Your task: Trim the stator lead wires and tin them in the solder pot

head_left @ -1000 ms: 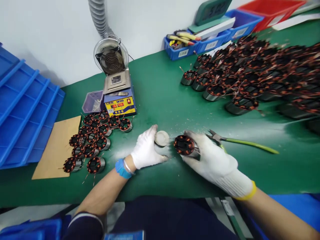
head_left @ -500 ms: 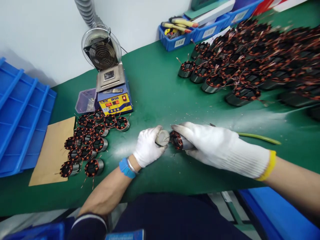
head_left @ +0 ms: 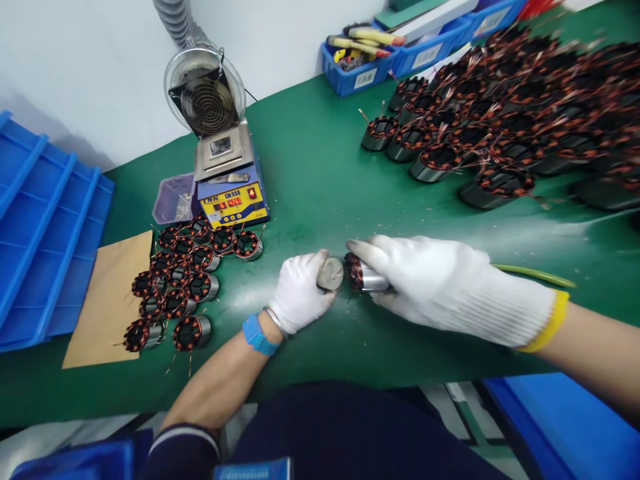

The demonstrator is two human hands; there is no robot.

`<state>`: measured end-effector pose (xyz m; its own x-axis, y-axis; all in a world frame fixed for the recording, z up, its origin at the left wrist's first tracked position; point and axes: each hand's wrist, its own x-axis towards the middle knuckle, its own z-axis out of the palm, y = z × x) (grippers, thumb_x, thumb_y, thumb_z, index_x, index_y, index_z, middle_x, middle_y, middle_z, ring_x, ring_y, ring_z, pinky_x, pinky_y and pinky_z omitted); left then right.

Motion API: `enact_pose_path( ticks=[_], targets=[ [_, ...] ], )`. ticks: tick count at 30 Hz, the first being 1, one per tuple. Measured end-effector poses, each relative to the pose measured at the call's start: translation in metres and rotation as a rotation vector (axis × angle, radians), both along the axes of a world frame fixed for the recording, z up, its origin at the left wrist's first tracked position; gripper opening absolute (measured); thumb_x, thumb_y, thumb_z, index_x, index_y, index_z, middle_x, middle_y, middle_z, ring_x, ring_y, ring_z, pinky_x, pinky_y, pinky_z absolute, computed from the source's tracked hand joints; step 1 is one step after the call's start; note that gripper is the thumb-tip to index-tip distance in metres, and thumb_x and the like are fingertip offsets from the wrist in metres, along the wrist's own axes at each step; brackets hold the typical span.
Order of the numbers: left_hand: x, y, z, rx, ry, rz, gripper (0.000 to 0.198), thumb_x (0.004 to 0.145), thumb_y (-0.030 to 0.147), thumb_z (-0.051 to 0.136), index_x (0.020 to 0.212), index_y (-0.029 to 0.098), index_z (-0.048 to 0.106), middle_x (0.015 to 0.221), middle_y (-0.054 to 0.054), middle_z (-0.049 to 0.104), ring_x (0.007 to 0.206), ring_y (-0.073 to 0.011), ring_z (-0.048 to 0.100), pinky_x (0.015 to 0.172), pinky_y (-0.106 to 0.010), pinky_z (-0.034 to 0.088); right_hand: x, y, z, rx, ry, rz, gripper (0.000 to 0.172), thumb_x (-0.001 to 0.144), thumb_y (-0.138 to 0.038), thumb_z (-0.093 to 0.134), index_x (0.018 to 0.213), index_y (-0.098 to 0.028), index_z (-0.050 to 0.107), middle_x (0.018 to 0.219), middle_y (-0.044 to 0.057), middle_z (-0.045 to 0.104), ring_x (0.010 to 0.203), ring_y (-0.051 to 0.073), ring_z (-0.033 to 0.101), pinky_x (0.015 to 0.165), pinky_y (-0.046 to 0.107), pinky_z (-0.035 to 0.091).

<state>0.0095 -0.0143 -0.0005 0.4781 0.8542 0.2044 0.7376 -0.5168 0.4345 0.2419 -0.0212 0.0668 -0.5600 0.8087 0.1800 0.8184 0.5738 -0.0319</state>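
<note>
My left hand [head_left: 299,292], in a white glove, is closed around a small round jar [head_left: 331,274] whose pale grey mouth is tipped towards the right. My gloved right hand [head_left: 435,283] grips a motor stator [head_left: 369,275] by its shiny metal side, with the copper windings facing the jar. A narrow gap separates the stator's body from the jar. Thin wire ends appear at the jar's mouth, but I cannot tell whether they dip into it. Both hands are just above the green table [head_left: 310,360].
Finished-looking rows of stators [head_left: 200,287] stand left, partly on brown cardboard [head_left: 103,313]. A solder pot [head_left: 230,180] with a fume hood [head_left: 205,93] is behind them. Many more stators [head_left: 495,180] fill the right. Blue tool bins [head_left: 363,77] line the back; a yellow-green tube [head_left: 535,273] lies near my right wrist.
The stator has drawn slightly right from the jar and turned, showing more of its metal side. My left hand keeps its hold on the jar. The whole view has shifted a little.
</note>
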Motion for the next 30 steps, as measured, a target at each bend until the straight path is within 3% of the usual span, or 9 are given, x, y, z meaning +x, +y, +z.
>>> enact_pose_path(
  ticks=[3,8,11,15,20,24,30],
  targets=[
    [0.001,0.0,0.003,-0.02,0.019,0.005,0.059,0.081,0.029,0.071,0.136,0.014,0.056,0.121,-0.015,0.074,0.107,-0.0318,0.072,0.095,-0.047,0.057,0.011,-0.005,-0.006,0.004,0.045,0.015,0.056,0.086,-0.037,0.06,0.138,-0.018,0.057,0.104,0.013,0.073,0.074,0.027,0.069,0.058,0.033,0.04],
    [0.002,-0.002,0.004,-0.009,0.013,0.033,0.058,0.082,0.032,0.074,0.134,0.012,0.058,0.118,-0.016,0.075,0.105,-0.0321,0.072,0.093,-0.047,0.058,0.013,-0.023,-0.019,0.065,0.261,-0.196,0.068,0.089,-0.039,0.062,0.15,-0.013,0.042,0.119,0.02,0.071,0.094,0.035,0.074,0.074,0.042,0.058],
    [0.003,-0.005,0.003,0.024,0.02,0.067,0.055,0.082,0.034,0.074,0.131,0.013,0.059,0.113,-0.014,0.075,0.101,-0.0313,0.073,0.09,-0.046,0.058,0.002,-0.033,-0.028,0.06,0.267,-0.319,0.069,0.093,-0.04,0.062,0.151,-0.009,0.039,0.117,0.024,0.071,0.103,0.039,0.072,0.08,0.047,0.06],
    [0.003,-0.01,0.002,0.095,0.025,0.102,0.053,0.083,0.035,0.073,0.131,0.016,0.06,0.113,-0.014,0.075,0.101,-0.031,0.073,0.09,-0.046,0.058,-0.013,-0.038,-0.04,0.05,0.239,-0.39,0.07,0.091,-0.043,0.062,0.15,-0.01,0.043,0.112,0.021,0.072,0.096,0.039,0.072,0.079,0.049,0.059],
    [0.003,-0.012,0.002,0.194,0.027,0.059,0.047,0.084,0.033,0.071,0.127,0.015,0.062,0.112,-0.015,0.076,0.101,-0.0302,0.073,0.086,-0.044,0.058,-0.019,-0.035,-0.04,0.075,0.171,-0.37,0.063,0.09,-0.037,0.061,0.145,-0.008,0.049,0.108,0.02,0.073,0.092,0.036,0.072,0.075,0.045,0.058],
    [0.004,-0.011,0.003,0.179,0.039,0.079,0.048,0.084,0.034,0.071,0.127,0.015,0.061,0.112,-0.015,0.076,0.099,-0.0303,0.074,0.086,-0.044,0.058,-0.015,-0.03,-0.033,0.074,0.13,-0.323,0.061,0.091,-0.037,0.06,0.142,-0.004,0.051,0.103,0.022,0.071,0.092,0.039,0.07,0.081,0.052,0.058],
    [0.002,-0.01,0.001,0.151,0.051,0.093,0.051,0.083,0.034,0.073,0.129,0.015,0.06,0.112,-0.015,0.076,0.098,-0.0306,0.073,0.086,-0.045,0.058,-0.005,-0.04,-0.032,0.025,0.487,-0.443,0.078,0.093,-0.051,0.063,0.156,-0.014,0.036,0.131,0.023,0.065,0.116,0.04,0.068,0.094,0.053,0.06]
  ],
)
